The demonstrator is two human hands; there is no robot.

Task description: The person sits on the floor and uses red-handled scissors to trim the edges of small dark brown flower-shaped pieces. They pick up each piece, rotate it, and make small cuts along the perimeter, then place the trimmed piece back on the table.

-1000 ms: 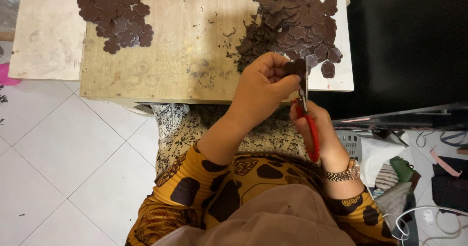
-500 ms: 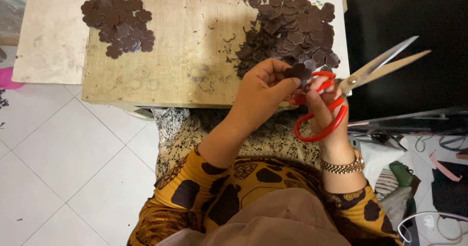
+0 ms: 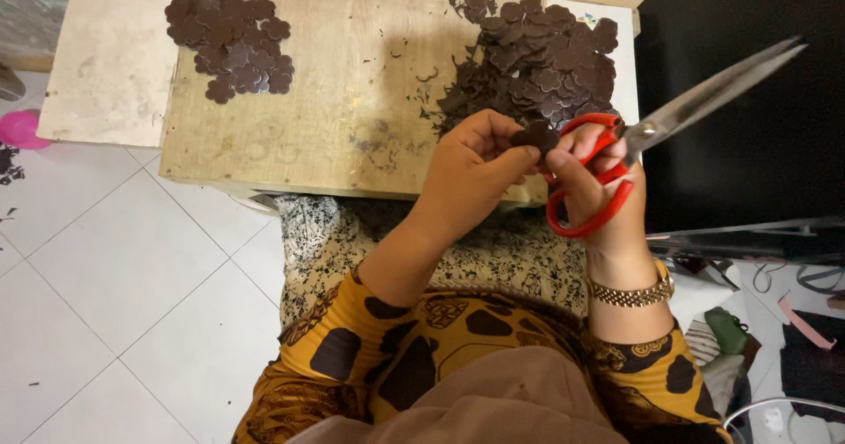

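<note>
Left hand (image 3: 471,171) pinches scalloped brown cutout (image 3: 533,136) — right hand (image 3: 594,176) clamped on red-handled scissors (image 3: 651,132), blades apart.

red-handled scissors (image 3: 607,180), dark brown flower cutouts (image 3: 546,66), mustard sleeves (image 3: 422,347) with brown blotches, white floor tiles (image 3: 114,259).

- Scissors (image 3: 651,136): bare metal blades with a dull sheen; glossy red plastic handles.
- Flower-shaped piece (image 3: 535,136): dark brown, matt, like leather or felt sheet, as are the big heap (image 3: 537,57) and small heap (image 3: 231,44).
- Desk (image 3: 352,83): raw pale wood, rough, stained and scuffed.
- Wristwatch band (image 3: 632,296): shiny gold-coloured metal links.
- Sleeves (image 3: 422,356): smooth printed cloth, ochre with brown patches.
- Floor (image 3: 123,268): white tiles, slightly glossy.
</note>
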